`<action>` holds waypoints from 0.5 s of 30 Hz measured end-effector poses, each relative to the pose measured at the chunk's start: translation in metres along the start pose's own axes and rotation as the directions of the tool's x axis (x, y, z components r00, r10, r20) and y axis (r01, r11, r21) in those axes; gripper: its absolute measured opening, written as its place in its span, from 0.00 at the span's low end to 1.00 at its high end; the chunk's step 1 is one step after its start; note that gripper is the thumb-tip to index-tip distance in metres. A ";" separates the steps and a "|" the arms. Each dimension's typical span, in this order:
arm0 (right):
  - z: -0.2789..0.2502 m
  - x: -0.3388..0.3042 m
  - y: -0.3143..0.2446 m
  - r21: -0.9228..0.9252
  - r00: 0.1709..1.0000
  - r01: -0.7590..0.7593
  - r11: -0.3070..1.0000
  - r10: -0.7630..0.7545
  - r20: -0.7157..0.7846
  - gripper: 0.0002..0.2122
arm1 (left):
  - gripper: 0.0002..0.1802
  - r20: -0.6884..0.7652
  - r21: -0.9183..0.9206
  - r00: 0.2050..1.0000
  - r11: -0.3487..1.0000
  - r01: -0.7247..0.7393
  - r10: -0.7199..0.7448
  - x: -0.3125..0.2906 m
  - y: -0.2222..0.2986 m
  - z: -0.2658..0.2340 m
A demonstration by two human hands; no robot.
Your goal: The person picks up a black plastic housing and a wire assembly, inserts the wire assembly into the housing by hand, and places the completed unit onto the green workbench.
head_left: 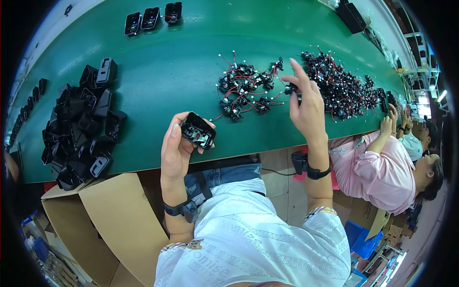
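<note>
The left hand (176,148) holds an open black housing (198,130) over the near edge of the green table (167,71); the right hand (307,105) pinches a small black wired part (290,88). Just left of it lies a loose cluster (241,79), to its right a larger heap (339,86). Black housings (79,119) pile up at the left; three black units (150,19) lie far off.

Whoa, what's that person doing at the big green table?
The person's left hand holds a black case with its inside showing. The right hand pinches a small black part between two piles of wired parts, a smaller one and a bigger one. On the green table, a heap of black cases lies to the left. Nearby on the right is a co-worker in pink.
</note>
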State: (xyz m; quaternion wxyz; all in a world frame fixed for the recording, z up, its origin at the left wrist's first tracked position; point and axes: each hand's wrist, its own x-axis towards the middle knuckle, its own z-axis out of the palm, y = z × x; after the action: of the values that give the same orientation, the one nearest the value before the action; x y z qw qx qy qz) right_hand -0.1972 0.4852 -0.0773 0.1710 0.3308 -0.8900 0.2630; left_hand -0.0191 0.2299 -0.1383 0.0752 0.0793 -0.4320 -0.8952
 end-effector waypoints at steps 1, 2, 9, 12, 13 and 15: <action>-0.003 0.005 -0.002 -0.035 0.997 0.034 0.999 -0.032 0.066 0.36 | 0.27 -0.001 0.003 1.000 1.000 -0.001 0.001 0.000 0.000 0.000; -0.005 0.007 -0.002 -0.066 0.989 0.070 0.995 -0.061 0.133 0.35 | 0.27 -0.001 0.003 1.000 1.000 -0.001 0.001 -0.001 0.000 -0.001; -0.006 0.006 0.008 -0.055 0.996 -0.034 0.998 0.039 0.084 0.25 | 0.28 -0.005 0.019 1.000 1.000 0.003 -0.003 0.001 0.001 0.001; -0.006 0.005 0.003 0.007 0.971 -0.190 0.982 0.187 0.150 0.22 | 0.28 -0.007 0.023 1.000 1.000 0.010 -0.010 0.000 0.000 0.000; -0.008 0.005 0.003 0.008 0.971 -0.191 0.982 0.187 0.150 0.22 | 0.28 -0.008 0.022 1.000 1.000 0.014 -0.014 0.000 0.000 0.000; -0.011 0.004 0.002 0.195 0.923 -0.358 0.913 0.314 0.224 0.18 | 0.28 -0.013 0.029 1.000 0.999 0.015 -0.015 0.001 0.001 0.001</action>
State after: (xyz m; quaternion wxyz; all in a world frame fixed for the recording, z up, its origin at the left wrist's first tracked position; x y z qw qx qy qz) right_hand -0.2005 0.4906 -0.0674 -0.0016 0.2134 -0.9089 0.3584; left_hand -0.0197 0.2295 -0.1372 0.0701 0.0892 -0.4441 -0.8888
